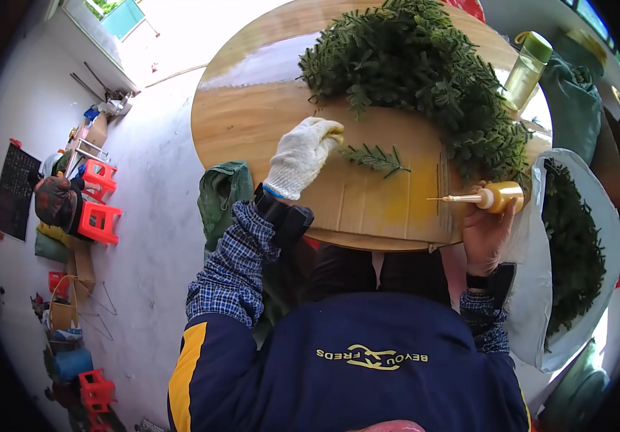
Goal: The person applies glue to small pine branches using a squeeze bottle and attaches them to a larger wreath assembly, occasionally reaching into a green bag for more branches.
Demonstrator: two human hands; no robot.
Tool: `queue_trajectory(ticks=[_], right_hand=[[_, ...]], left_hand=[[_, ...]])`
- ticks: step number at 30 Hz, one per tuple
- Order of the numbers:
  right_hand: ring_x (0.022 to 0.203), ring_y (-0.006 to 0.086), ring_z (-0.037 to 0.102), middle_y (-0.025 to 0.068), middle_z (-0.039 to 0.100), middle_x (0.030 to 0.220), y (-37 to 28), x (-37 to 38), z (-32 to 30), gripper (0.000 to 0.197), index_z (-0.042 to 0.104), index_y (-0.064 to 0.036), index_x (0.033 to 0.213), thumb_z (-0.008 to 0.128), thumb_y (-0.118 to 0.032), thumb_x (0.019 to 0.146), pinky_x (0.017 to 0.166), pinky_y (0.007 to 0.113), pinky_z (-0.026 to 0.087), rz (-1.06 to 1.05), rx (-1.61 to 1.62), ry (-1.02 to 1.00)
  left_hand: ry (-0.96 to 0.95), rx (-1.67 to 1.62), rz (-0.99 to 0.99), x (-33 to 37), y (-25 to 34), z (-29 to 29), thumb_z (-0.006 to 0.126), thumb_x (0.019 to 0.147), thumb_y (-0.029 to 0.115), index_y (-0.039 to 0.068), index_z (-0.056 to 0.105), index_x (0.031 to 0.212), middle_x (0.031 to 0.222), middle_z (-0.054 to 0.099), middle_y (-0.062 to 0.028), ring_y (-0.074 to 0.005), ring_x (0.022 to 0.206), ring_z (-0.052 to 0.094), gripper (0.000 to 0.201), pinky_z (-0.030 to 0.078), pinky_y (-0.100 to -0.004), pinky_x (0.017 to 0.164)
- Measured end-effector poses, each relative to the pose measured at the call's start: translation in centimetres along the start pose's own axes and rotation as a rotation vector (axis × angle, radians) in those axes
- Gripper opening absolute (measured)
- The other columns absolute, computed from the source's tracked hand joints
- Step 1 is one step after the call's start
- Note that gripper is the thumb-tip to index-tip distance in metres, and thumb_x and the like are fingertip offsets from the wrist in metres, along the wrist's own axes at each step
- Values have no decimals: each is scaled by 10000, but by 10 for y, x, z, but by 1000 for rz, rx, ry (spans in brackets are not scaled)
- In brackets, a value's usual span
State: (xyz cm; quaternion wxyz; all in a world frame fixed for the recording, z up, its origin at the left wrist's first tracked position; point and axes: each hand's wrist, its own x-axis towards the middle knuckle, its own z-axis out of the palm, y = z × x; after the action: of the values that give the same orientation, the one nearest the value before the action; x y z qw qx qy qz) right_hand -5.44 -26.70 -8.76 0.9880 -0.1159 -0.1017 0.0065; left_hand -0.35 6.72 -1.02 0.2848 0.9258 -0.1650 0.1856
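My left hand (300,157), in a white knitted glove with yellowish stains at the fingertips, is above the table with its fingers pinched together. What the pinch holds, if anything, is hidden. Just beside those fingertips a small green artificial fir sprig (374,158) lies on a cardboard sheet (331,198). My bare right hand (484,234) is closed around a yellow squeeze bottle (503,196), tilted on its side. Its long thin nozzle points left, over the yellow-stained right part of the cardboard.
A large heap of green fir sprigs (410,65) covers the back and right of the round wooden table (227,108). A green-capped clear bottle (527,72) stands at the right edge. More greenery fills a white sack (605,209) at right. Red stools (99,222) and a person (58,201) are far left.
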Motion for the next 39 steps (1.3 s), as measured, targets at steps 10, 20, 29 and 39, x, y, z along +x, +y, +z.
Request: queue_trajectory(ticks=[10, 20, 29, 39], right_hand=[[1059, 267, 537, 167, 547, 1165, -2, 15, -4, 456, 473, 14, 1197, 537, -343, 920, 964, 379, 437, -61, -78, -40], [1022, 239, 553, 132, 571, 1118, -10, 7, -10, 471, 492, 8, 1167, 540, -384, 911, 928, 401, 455, 4, -108, -69], [992, 227, 559, 120, 569, 1101, -4, 14, -13, 477, 476, -2, 1176, 533, -398, 914, 923, 420, 452, -19, -121, -54], [935, 228, 563, 109, 572, 1016, -1, 6, -4, 455, 496, -2, 1136, 535, -397, 913, 887, 394, 469, 0, -114, -16]], left_hand=[[228, 113, 243, 12, 25, -2, 701, 734, 160, 101, 666, 931, 917, 640, -73, -264, 892, 589, 209, 479, -358, 791], [-52, 199, 88, -29, 40, 24, 646, 796, 256, 103, 609, 1043, 989, 625, -73, -257, 907, 602, 293, 493, -354, 768], [54, 144, 47, -41, 43, 30, 630, 808, 198, 99, 568, 1072, 982, 605, -93, -275, 918, 589, 290, 491, -369, 770], [261, -93, -23, -63, 35, 27, 672, 793, 100, 77, 491, 1245, 1243, 500, -166, -336, 1059, 553, 487, 491, -369, 877]])
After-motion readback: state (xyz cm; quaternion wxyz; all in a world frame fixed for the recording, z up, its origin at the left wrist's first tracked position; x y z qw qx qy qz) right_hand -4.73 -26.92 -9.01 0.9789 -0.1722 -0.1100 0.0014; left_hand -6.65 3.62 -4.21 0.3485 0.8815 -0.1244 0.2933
